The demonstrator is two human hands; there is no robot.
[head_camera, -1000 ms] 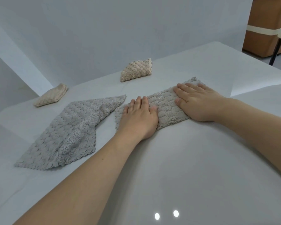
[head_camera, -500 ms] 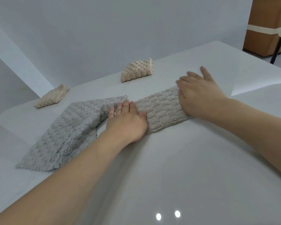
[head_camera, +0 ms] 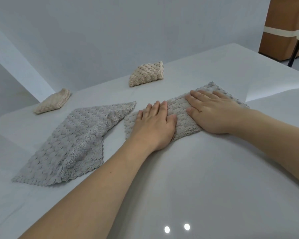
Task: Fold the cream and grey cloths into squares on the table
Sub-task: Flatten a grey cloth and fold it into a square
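Note:
A grey ribbed cloth, folded into a long strip, lies on the white table in front of me. My left hand lies flat on its left half, fingers together. My right hand presses flat on its right half. A second grey cloth with a scale pattern lies unfolded to the left, one corner reaching toward the strip. Two cream cloths sit folded further back: one at centre, one at far left.
A white wall rises right behind the table's back edge. A brown cabinet and a dark chair leg stand past the table's right corner. The near half of the table holds only my forearms.
Half a second ago both hands had slid left along the strip; now they are back flat on its middle and right part, pressing it down. The strip's right end shows again.

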